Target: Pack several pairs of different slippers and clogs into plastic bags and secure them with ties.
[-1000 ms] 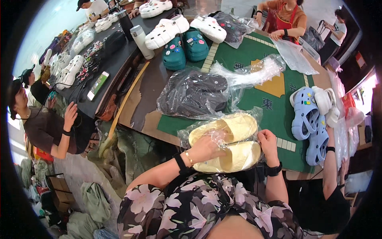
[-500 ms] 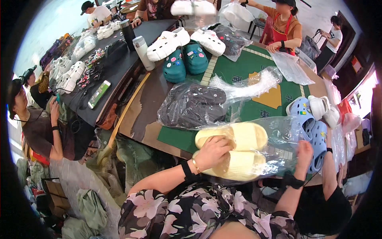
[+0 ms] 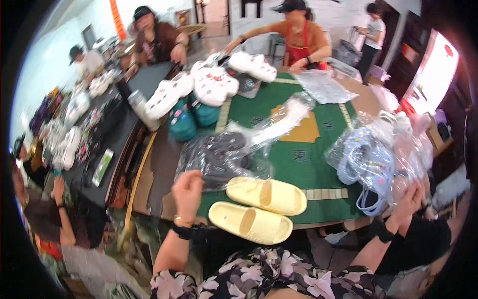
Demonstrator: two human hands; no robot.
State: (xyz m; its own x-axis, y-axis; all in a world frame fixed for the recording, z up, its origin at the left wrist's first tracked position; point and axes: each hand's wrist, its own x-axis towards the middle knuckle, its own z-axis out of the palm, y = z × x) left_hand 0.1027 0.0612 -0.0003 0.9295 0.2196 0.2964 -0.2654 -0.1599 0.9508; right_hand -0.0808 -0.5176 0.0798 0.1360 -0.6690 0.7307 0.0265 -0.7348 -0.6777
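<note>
Two pale yellow slide sandals [image 3: 271,195] lie bare, side by side, at the table's near edge. My left hand [image 3: 187,194] is raised just left of them, its fingers curled together; whether anything is pinched there is hidden. Behind it, dark shoes [image 3: 211,154] rest inside a clear plastic bag. Far to the right, my right hand [image 3: 409,199] is closed on a clear plastic bag [image 3: 398,182], beside light blue clogs [image 3: 366,154]. Crinkled film covers these clogs, and I cannot tell whether they are inside the bag.
White clogs [image 3: 215,84] with charms sit over teal clogs [image 3: 182,122] at the back left. A bottle [image 3: 142,107] stands by the dark side table [image 3: 119,132], where a phone [image 3: 102,167] lies. A person in a red apron [image 3: 298,47] reaches across the far side.
The clear bag has left the yellow slides and gone right with my right hand. My left hand has let go of the slides and lifted to the left. My view has shifted.
</note>
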